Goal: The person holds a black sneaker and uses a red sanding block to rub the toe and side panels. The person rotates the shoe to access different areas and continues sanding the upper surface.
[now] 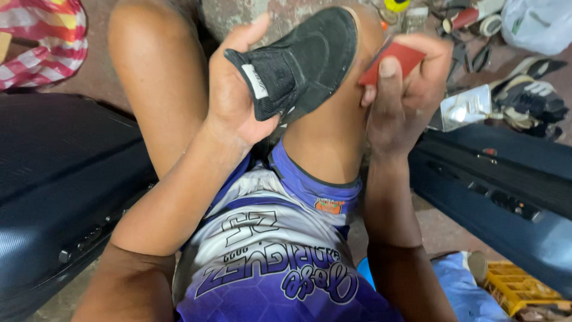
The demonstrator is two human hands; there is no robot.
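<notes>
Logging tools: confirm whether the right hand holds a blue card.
No, the right hand pinches a red card beside the black shoe.

Black shoe (304, 62): matt mesh cloth upper with a smooth white tag, gripped in the left hand (235, 89). Against its sole edge, a red card (393, 59), smooth and flat, pinched in the right hand (405, 95). Below the shoe, purple-and-white shorts (274, 256) of slightly glossy printed cloth. Either side of the shoe, 2 dark suitcases (59, 179), finely ribbed with a dull sheen.
</notes>
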